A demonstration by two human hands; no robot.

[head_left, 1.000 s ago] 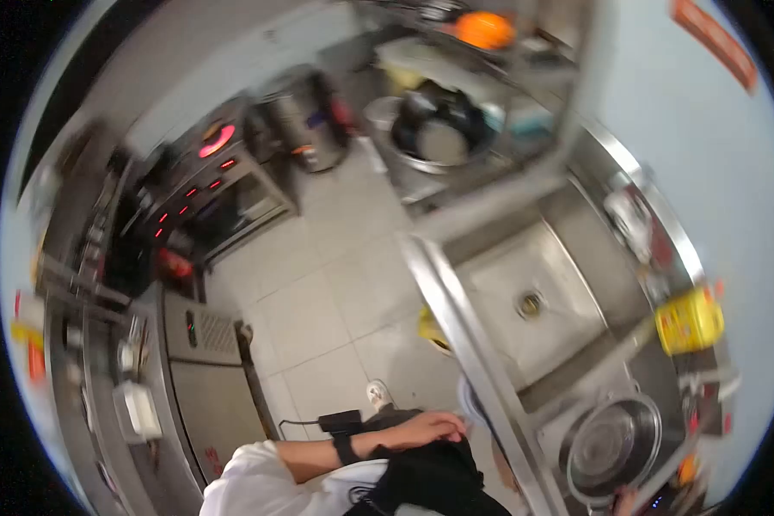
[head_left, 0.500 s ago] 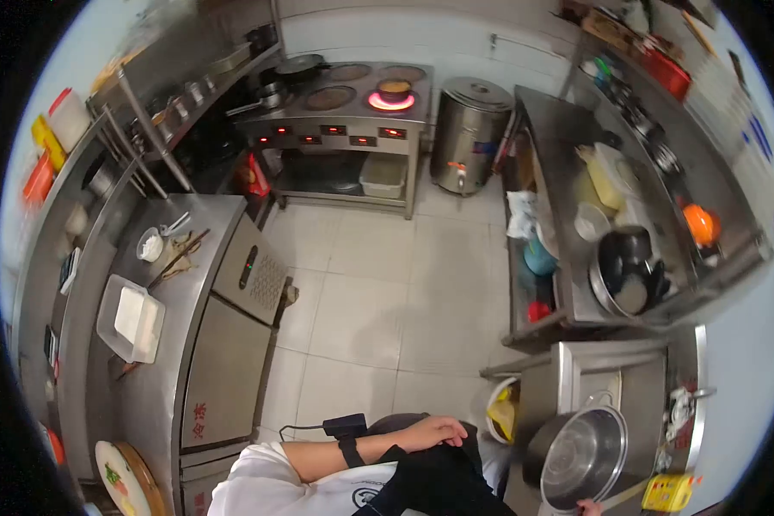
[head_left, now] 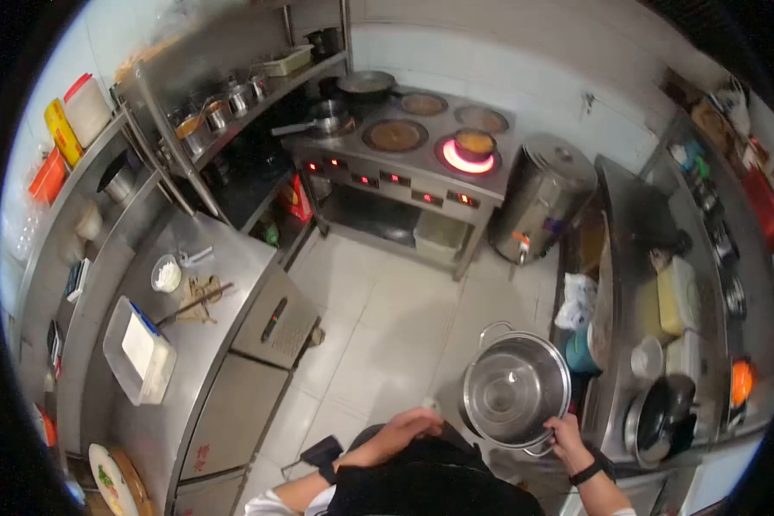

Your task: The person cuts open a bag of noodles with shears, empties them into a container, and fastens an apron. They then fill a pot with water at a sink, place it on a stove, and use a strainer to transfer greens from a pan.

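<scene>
A large steel stockpot (head_left: 518,391) with two loop handles hangs in front of me over the floor, tilted so that its inside faces up. There is a little shine at its bottom and no food shows in it. My right hand (head_left: 566,434) is closed around the near side of the pot, at the rim and near handle. My left hand (head_left: 411,426) rests in front of my dark apron (head_left: 421,477), fingers loosely stretched and somewhat blurred. It is apart from the pot and holds nothing visible.
Ahead stands an electric stove (head_left: 396,146) with a small pan (head_left: 475,144) on a glowing burner. Beside it is a tall steel boiler (head_left: 546,198) with a tap. A steel counter (head_left: 224,249) with a plastic tub (head_left: 150,361) lies left; a right-hand counter carries a wok (head_left: 649,421).
The pot has come up out of the sink on the right, in my right hand, and moved left and forward over the floor. My view has turned right.
</scene>
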